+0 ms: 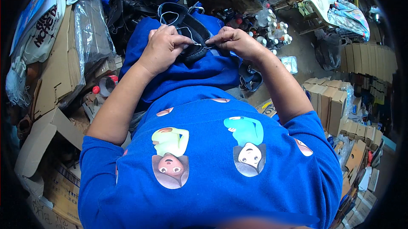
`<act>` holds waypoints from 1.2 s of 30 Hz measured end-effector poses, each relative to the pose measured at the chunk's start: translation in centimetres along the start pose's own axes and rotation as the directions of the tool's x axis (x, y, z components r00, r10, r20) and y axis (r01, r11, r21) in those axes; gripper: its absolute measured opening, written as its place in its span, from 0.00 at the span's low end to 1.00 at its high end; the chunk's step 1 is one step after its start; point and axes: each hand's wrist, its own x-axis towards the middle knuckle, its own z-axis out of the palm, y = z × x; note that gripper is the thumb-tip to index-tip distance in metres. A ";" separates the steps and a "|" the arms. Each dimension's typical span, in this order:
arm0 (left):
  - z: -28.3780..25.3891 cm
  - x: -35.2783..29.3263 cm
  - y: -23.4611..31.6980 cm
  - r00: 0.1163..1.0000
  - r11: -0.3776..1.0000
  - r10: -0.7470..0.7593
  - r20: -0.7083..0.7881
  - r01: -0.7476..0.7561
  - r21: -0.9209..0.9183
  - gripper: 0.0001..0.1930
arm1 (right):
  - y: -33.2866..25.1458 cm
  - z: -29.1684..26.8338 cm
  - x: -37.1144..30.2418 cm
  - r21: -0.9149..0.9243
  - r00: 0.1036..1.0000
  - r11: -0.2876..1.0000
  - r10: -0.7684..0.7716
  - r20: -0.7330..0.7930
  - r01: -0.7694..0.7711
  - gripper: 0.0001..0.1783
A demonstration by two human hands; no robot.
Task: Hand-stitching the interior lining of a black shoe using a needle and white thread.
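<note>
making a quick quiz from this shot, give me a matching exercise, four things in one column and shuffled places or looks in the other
Things:
1. dark shoe
2. white plastic chair
3. red-capped bottle
4. T-shirt

Places or looks:
A. draped with a light patterned cloth
B. left of the left forearm
C. blue with cartoon figures
D. by the left hand and right hand

Pairs: 1-D; 2-A; 3-B; 4-C

Surroundings as found.
We note white bottles [273,29] and a white chair [318,1] at upper right, brown cardboard boxes [336,106] at right, and a red-capped bottle [109,85] left of centre.
</note>
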 end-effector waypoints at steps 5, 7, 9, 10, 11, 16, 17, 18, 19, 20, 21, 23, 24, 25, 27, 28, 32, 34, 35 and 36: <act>0.5 0.8 -0.3 1.000 1.000 0.008 0.020 -0.007 -0.027 0.08 | 0.9 -0.1 0.3 0.058 0.999 0.998 -0.022 0.037 0.020 0.18; 0.8 1.6 -0.8 0.997 0.997 0.064 0.049 -0.061 -0.057 0.07 | 1.1 -0.1 0.7 0.067 0.998 0.998 -0.020 0.055 0.016 0.18; 0.6 2.3 -0.9 0.993 0.992 0.111 0.051 -0.107 -0.069 0.07 | 1.0 0.0 1.0 0.062 0.998 0.998 -0.017 0.065 0.013 0.19; 0.3 2.5 -0.7 0.986 0.985 0.158 0.055 -0.153 -0.082 0.08 | 0.9 0.0 0.9 0.060 0.998 0.998 -0.018 0.065 0.014 0.19; 0.0 2.3 -0.4 0.984 0.985 0.173 0.054 -0.172 -0.018 0.08 | 0.6 0.0 0.6 0.034 0.998 0.999 -0.031 0.053 0.029 0.19; -0.8 0.2 1.4 0.996 0.995 0.085 0.012 -0.086 0.052 0.11 | 0.0 1.2 -0.6 0.093 0.997 0.995 0.050 -0.053 -0.045 0.16; -0.4 0.2 1.1 1.000 0.997 -0.026 0.005 0.026 -0.076 0.11 | -0.1 1.4 -0.5 0.216 0.995 0.973 0.089 -0.046 -0.077 0.16; 0.0 0.1 0.9 0.991 0.970 -0.136 0.013 0.136 -0.204 0.11 | 0.0 1.6 -0.5 0.334 0.991 0.936 0.127 -0.035 -0.108 0.17; 0.4 0.2 0.8 0.991 0.970 -0.134 0.013 0.134 -0.204 0.11 | 0.1 1.6 -0.4 0.334 0.991 0.937 0.127 -0.037 -0.107 0.17; 0.7 0.4 0.8 0.977 0.947 -0.207 0.047 0.212 -0.241 0.09 | 0.4 1.7 -0.1 0.329 0.990 0.936 0.139 -0.027 -0.122 0.16; 1.0 0.6 1.0 0.957 0.916 -0.279 0.083 0.291 -0.274 0.08 | 0.4 1.7 0.1 0.325 0.989 0.936 0.150 -0.014 -0.138 0.16; 1.3 0.9 1.7 0.932 0.892 -0.339 0.130 0.362 -0.272 0.08 | -0.2 1.9 0.2 0.306 0.988 0.942 0.151 -0.028 -0.136 0.15; 1.3 1.2 2.0 0.902 0.863 -0.394 0.177 0.429 -0.266 0.07 | -0.5 2.0 0.3 0.288 0.987 0.948 0.152 -0.044 -0.133 0.14; 1.6 1.2 1.9 0.905 0.867 -0.388 0.173 0.422 -0.264 0.06 | -0.5 2.1 0.5 0.285 0.987 0.949 0.151 -0.046 -0.132 0.14; 1.1 1.6 2.3 0.913 0.879 -0.359 0.196 0.401 -0.257 0.06 | -0.3 2.6 0.8 0.290 0.991 0.956 0.072 -0.115 -0.036 0.10; 0.7 1.7 2.5 0.917 0.890 -0.332 0.222 0.382 -0.249 0.07 | -0.4 2.5 0.9 0.290 0.990 0.956 0.074 -0.117 -0.037 0.10; -0.6 2.1 3.5 0.988 0.990 -0.082 0.134 0.066 0.121 0.06 | -0.1 1.6 1.5 0.184 0.995 0.979 0.091 -0.045 -0.082 0.08; -1.4 2.1 3.0 0.981 0.995 -0.082 0.174 0.071 0.068 0.04 | 0.2 1.1 1.4 0.242 0.996 0.967 0.086 -0.025 -0.078 0.08; -1.6 1.7 2.5 0.989 0.996 -0.046 0.142 0.035 0.076 0.02 | 0.1 0.5 0.9 0.320 0.991 0.941 0.127 -0.040 -0.107 0.08; -1.8 1.4 2.2 0.989 0.996 -0.046 0.143 0.035 0.078 0.02 | -0.4 0.1 0.2 0.399 0.984 0.907 0.170 -0.052 -0.135 0.08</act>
